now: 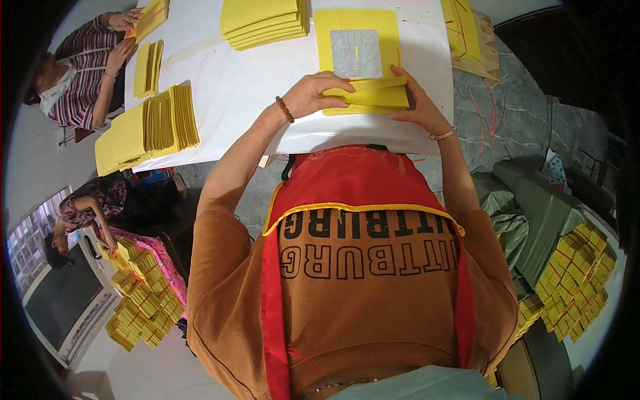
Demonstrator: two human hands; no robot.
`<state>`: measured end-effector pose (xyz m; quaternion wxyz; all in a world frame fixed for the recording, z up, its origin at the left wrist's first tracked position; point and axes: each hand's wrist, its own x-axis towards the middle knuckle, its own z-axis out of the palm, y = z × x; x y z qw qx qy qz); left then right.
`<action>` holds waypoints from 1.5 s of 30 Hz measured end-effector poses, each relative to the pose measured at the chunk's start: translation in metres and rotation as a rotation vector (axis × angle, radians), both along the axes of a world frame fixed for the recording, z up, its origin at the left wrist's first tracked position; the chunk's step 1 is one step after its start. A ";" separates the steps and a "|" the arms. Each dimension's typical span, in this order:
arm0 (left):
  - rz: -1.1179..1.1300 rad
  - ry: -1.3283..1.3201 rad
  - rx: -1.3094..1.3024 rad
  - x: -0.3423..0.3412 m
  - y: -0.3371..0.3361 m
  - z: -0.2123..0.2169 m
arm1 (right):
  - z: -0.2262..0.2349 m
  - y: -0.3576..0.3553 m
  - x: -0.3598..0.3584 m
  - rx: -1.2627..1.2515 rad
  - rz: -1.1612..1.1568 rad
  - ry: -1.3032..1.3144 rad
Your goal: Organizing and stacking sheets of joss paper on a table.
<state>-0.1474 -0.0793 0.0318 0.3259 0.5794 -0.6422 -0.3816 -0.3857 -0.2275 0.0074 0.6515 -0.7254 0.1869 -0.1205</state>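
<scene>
A folded yellow paper sheet [377, 95] lies before me near the table's front edge. My left hand [313, 95], with a brown bead bracelet at the wrist, pinches its left end between thumb and fingers. My right hand [425, 110] grips the right end, thumb at the near edge and fingers at the far side. Beneath and beyond the fold is a flat yellow sheet with a silver square [357, 52] in its middle.
On the white table [210, 93] stand a folded yellow paper stack [263, 23] at the back and a long row of folded papers [160, 127] at left. A co-worker in stripes [83, 73] handles yellow paper; another person [93, 207] is beside bundles [143, 293]. More bundles [575, 280] are at right.
</scene>
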 end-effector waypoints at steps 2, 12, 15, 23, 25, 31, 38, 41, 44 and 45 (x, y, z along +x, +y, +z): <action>-0.007 0.014 0.005 0.000 -0.001 0.001 | -0.003 0.000 0.000 0.036 -0.001 -0.010; 0.005 -0.057 -0.088 -0.004 0.000 0.002 | -0.001 0.001 0.001 -0.020 -0.038 -0.008; 0.023 -0.123 -0.081 -0.003 0.002 0.002 | 0.001 0.003 0.001 -0.009 -0.044 -0.042; 0.235 -0.046 0.058 -0.013 0.006 0.009 | -0.019 0.007 0.013 -0.016 -0.288 0.058; 0.268 0.019 0.128 -0.012 0.006 0.011 | -0.026 0.007 0.014 -0.020 -0.318 -0.061; 0.253 -0.424 -0.414 0.008 0.006 -0.023 | -0.029 0.005 0.015 -0.079 -0.289 -0.119; 0.244 -0.542 -0.303 0.007 -0.004 -0.025 | -0.030 -0.002 0.014 -0.179 -0.224 -0.103; 0.243 -0.608 -0.304 0.006 -0.001 -0.021 | -0.013 0.001 0.018 -0.571 -0.240 0.003; 0.236 -0.615 -0.426 0.006 0.003 -0.013 | -0.004 -0.001 0.020 -0.797 -0.276 -0.044; 0.220 -0.605 -0.431 0.005 0.007 -0.010 | 0.001 -0.001 0.019 -0.861 -0.244 -0.050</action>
